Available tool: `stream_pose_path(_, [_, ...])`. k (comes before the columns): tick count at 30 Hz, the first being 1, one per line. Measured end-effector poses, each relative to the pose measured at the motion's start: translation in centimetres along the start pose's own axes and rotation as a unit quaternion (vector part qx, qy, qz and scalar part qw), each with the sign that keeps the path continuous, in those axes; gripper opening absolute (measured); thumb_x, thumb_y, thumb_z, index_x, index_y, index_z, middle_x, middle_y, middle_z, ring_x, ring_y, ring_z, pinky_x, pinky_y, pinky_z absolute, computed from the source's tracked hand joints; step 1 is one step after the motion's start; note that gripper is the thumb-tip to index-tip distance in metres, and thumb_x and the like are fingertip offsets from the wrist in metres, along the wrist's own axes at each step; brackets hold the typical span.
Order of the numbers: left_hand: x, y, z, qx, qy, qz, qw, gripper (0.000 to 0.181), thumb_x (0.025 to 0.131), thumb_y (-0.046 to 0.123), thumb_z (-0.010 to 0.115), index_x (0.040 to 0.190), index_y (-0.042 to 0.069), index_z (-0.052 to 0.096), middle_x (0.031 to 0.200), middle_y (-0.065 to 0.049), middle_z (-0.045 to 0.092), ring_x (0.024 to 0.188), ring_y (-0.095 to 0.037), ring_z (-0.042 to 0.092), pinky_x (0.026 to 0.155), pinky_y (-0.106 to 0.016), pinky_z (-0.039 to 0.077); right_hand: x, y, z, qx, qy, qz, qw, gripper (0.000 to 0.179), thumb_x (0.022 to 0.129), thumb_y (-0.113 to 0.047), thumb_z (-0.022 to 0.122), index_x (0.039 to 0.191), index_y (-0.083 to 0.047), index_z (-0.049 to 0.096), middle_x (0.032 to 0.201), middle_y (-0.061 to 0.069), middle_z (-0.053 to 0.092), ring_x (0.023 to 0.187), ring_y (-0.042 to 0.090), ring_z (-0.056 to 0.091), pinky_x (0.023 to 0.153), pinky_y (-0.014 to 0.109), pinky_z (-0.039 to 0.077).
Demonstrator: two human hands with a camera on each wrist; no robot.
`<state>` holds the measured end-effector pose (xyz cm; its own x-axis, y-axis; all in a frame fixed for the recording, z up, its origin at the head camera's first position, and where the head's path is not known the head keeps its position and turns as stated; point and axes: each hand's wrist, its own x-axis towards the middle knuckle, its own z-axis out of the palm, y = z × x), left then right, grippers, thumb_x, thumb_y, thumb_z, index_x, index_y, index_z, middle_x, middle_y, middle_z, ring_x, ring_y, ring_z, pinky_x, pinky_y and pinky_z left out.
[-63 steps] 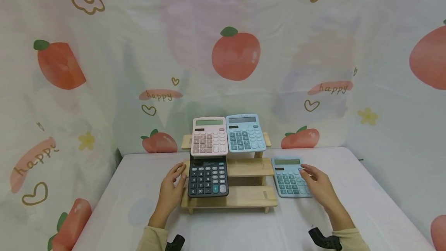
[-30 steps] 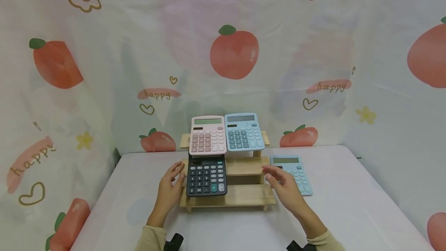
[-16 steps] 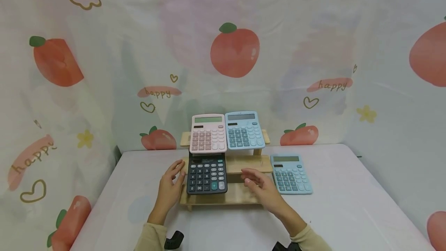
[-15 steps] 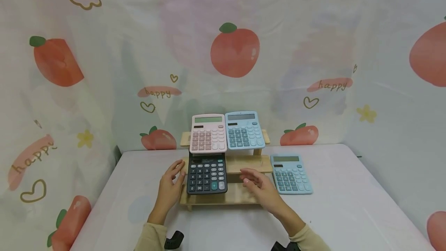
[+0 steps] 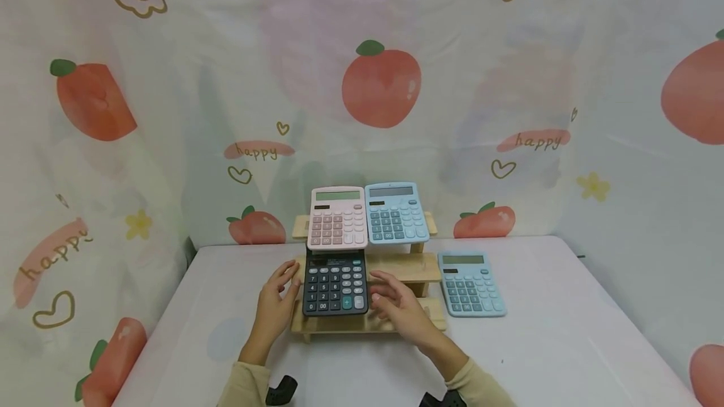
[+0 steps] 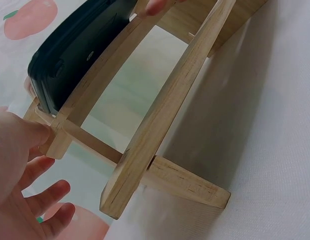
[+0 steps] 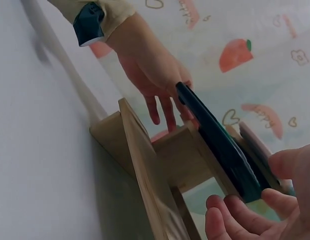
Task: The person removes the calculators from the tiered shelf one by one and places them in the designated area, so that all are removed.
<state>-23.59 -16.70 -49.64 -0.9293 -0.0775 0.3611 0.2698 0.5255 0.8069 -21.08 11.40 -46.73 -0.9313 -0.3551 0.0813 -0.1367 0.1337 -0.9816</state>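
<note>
A black calculator leans on the middle tier of the three-tier wooden rack. At the rack's left, my left hand pinches the end of that tier between thumb and index finger; in the left wrist view the other fingers are spread below. My right hand is beside the black calculator's right edge, fingers relaxed and bent, nothing in its grasp. The right wrist view has its thumb and fingertips close around that edge. A pink calculator and a blue calculator lean side by side on the top tier.
A second blue calculator lies on the white table, right of the rack. Behind stands a pale backdrop printed with fruit and flowers. Black wrist mounts sit at both sleeves.
My right hand has moved left from the blue calculator on the table, across the rack's front, to the black calculator's right edge. The left hand stays at the rack's left end.
</note>
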Motion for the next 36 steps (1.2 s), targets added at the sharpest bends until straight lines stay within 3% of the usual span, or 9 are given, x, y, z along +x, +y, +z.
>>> stream_pose_path(11, [-0.1, -0.1, 0.0, 0.0, -0.003, -0.009, 1.0, 0.041, 0.102, 0.012, 0.059, 0.14, -0.003, 0.057, 0.151, -0.018, 0.052, 0.142, -0.037, 0.048, 0.102, -0.059, 0.048, 1.0, 0.1, 0.8, 0.038, -0.014, 0.003, 0.9992, 0.055, 0.104, -0.008, 0.05, 0.156, -0.006, 0.032, 0.141, 0.033, 0.054, 0.122, 0.031, 0.064, 0.089, 0.029, 0.058])
stream_pose_path(23, [0.0, 0.2, -0.1, -0.004, 0.001, 0.005, 1.0, 0.04, 0.102, 0.013, 0.059, 0.138, -0.004, 0.059, 0.149, -0.019, 0.054, 0.141, -0.038, 0.049, 0.1, -0.059, 0.049, 1.3, 0.0, 0.9, 0.109, -0.023, 0.03, 0.9933, 0.06, 0.103, 0.0, 0.047, 0.159, -0.009, 0.026, 0.139, 0.033, 0.056, 0.108, 0.019, 0.071, 0.087, 0.03, 0.059])
stream_pose_path(31, [-0.1, 0.1, -0.1, -0.009, 0.0, -0.001, 1.0, 0.04, 0.101, 0.011, 0.059, 0.138, -0.004, 0.059, 0.15, -0.018, 0.054, 0.141, -0.037, 0.049, 0.101, -0.058, 0.048, 1.4, 0.0, 1.0, 0.115, -0.024, 0.048, 0.9919, 0.062, 0.103, 0.001, 0.046, 0.159, -0.016, 0.028, 0.141, 0.029, 0.057, 0.108, 0.018, 0.07, 0.087, 0.031, 0.059])
stream_pose_path(36, [0.0, 0.0, 0.0, -0.006, -0.001, -0.004, 1.0, 0.04, 0.101, 0.012, 0.06, 0.139, -0.003, 0.058, 0.15, -0.017, 0.054, 0.141, -0.037, 0.049, 0.101, -0.058, 0.048, 1.3, -0.2, 1.0, 0.118, -0.029, 0.044, 0.9916, 0.062, 0.102, 0.002, 0.046, 0.159, -0.014, 0.028, 0.142, 0.03, 0.055, 0.108, 0.017, 0.069, 0.086, 0.031, 0.06])
